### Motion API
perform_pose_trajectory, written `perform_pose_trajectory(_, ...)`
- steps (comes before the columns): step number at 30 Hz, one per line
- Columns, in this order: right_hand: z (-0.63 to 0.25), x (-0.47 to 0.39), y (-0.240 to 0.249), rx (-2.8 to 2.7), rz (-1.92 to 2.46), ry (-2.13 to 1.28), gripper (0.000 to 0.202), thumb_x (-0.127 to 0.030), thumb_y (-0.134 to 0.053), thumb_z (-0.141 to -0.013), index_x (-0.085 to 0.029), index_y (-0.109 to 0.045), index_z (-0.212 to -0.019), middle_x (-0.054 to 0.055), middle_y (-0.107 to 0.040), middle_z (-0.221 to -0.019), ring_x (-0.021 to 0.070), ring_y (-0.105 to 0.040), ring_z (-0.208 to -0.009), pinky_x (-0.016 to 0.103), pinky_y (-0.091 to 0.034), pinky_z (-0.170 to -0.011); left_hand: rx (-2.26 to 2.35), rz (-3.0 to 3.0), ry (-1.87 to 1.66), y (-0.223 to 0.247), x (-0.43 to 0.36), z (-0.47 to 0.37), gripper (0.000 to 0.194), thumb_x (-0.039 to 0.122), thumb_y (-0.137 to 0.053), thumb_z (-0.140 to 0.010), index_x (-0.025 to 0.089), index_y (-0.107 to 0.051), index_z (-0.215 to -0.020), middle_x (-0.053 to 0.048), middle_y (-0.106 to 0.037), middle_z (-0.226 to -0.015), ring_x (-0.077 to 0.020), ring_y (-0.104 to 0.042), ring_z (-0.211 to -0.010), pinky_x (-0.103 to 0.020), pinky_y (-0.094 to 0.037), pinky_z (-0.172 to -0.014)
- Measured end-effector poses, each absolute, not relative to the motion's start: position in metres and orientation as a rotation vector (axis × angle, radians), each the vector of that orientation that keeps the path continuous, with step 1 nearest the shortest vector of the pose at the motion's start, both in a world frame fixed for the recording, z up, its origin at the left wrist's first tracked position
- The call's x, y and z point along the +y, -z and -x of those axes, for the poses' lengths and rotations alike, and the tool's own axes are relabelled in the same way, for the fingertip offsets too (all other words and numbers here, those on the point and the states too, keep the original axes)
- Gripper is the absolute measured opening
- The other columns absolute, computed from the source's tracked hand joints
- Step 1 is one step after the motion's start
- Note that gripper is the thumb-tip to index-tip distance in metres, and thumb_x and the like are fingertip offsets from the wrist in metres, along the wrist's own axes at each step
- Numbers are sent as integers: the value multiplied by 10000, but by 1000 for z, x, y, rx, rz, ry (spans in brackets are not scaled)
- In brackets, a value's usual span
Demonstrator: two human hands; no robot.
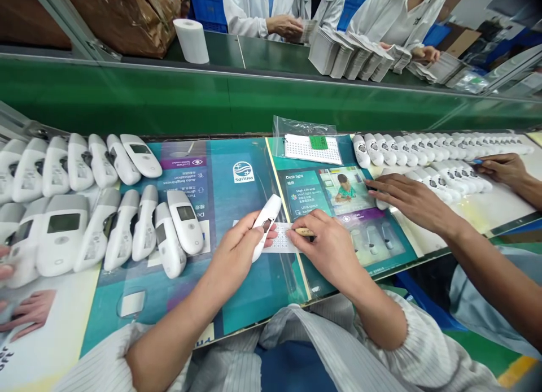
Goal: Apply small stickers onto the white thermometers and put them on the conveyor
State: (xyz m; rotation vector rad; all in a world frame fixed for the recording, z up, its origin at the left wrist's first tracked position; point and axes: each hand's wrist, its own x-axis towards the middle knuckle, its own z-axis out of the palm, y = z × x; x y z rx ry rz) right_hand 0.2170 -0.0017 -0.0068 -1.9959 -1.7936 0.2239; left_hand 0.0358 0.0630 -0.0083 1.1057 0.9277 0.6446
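Observation:
My left hand (237, 242) is closed round a white handheld infrared thermometer (270, 210), tilted with its head up and its battery-like recess turned toward the right. Beneath it a white sheet of small round stickers (283, 240) reaches out to the right, its left end partly behind the fingers. My right hand (332, 246) pinches a thin tan stick-like tool (305, 232), whose exact kind I cannot make out. Those fingertips touch the right end of the sticker sheet. Two rows of similar thermometers (63, 228) lie to the left, several with small grey screens facing up.
A clear bag (311, 148) with more sticker sheets lies behind my hands. Long rows of thermometers (440, 146) fill the right side, where a co-worker's hands (410, 203) reach in. Across a green partition (228, 101), people handle stacks of paper (351, 56) near a white roll (191, 42).

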Motion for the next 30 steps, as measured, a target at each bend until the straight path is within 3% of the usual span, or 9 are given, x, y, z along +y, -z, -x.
perform_pose_trajectory(3, -222, -4, -6, -1640, 1830, -385, 76, -275, -697, -886, -224, -714, -831, 25, -660, -810, 174, -637, -747, 290, -475, -656, 934, -1278, -605, 4, 65, -34, 402, 358, -556, -805, 170, -655, -1146, -51, -738, -975, -248, -685, -907, -359, -523, -827)
perform_pose_trajectory(8, -220, -1, -37, -1711, 1587, -478, 31, -263, -722, -883, -240, -733, -864, 25, -653, -846, 160, -640, -793, 261, -480, -638, 917, -1561, -585, -1, 65, -31, 450, 243, -554, -770, 185, -658, -1203, -55, -730, -1181, -253, -662, -1048, -347, -488, -902)
perform_pose_trajectory(14, -207, 11, -47, -1921, 1551, -452, 39, -236, -695, -904, -234, -721, -875, 28, -663, -923, 164, -650, -850, 290, -462, -709, 910, -1692, -639, 2, 60, -28, 179, 240, -564, -860, 237, -678, -998, 40, -738, -889, -172, -667, -807, -253, -461, -677)
perform_pose_trajectory(19, -207, 16, -47, -1966, 1548, -491, 77, -238, -682, -916, -228, -701, -841, 9, -686, -820, 164, -651, -825, 284, -442, -686, 961, -1717, -658, 0, 59, -28, 207, 230, -561, -844, 233, -707, -990, 49, -718, -836, -149, -632, -730, -234, -429, -617)
perform_pose_trajectory(30, -206, 18, -49, -2005, 1551, -529, 71, -255, -687, -910, -230, -703, -845, 19, -690, -824, 172, -648, -821, 274, -439, -654, 972, -1734, -617, -3, 57, -27, 217, 220, -544, -806, 207, -690, -966, 42, -694, -790, -154, -597, -693, -255, -416, -613)
